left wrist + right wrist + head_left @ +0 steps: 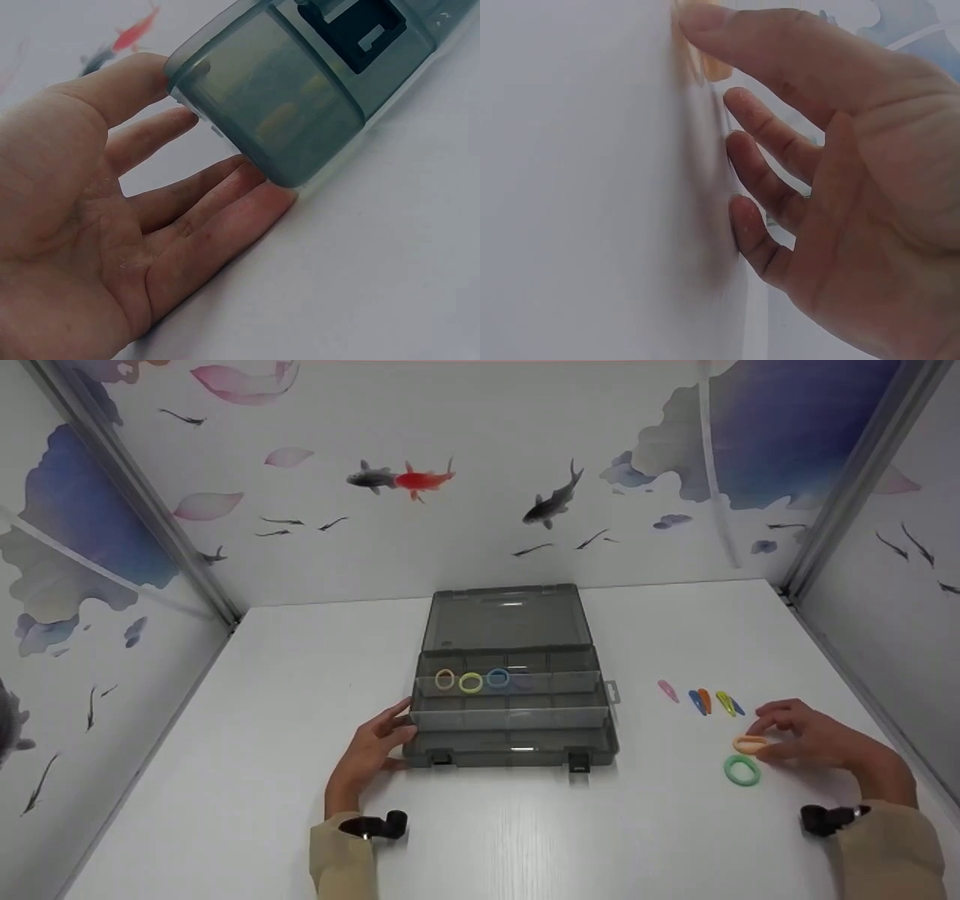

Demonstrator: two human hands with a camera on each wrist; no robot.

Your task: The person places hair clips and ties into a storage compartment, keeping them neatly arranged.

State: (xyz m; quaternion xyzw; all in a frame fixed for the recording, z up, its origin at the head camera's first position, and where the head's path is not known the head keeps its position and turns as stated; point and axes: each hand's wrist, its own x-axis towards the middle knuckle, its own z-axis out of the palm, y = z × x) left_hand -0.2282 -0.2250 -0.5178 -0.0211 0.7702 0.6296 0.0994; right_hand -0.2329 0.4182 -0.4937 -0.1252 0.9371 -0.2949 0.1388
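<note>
A grey translucent organizer box [511, 720] stands with its lid raised at the back. Against its left front corner rest the straight fingers and thumb of my left hand [369, 750]; in the left wrist view that hand [112, 225] touches the box's side [247, 105]. My right hand [817, 739] pinches an orange hair tie [750, 745] between thumb and finger at the table's right. Just in front of it lies a green hair tie [742, 771]. In the right wrist view the orange tie [718, 69] is partly hidden by the thumb.
Inside the box's rear part are an orange-beige hair tie [445, 679], a yellow one [471, 683] and a blue one [498, 678]. Several snap hair clips lie right of the box, among them a pink clip [667, 691] and a yellow clip [725, 703]. Printed panels surround the white table [300, 682].
</note>
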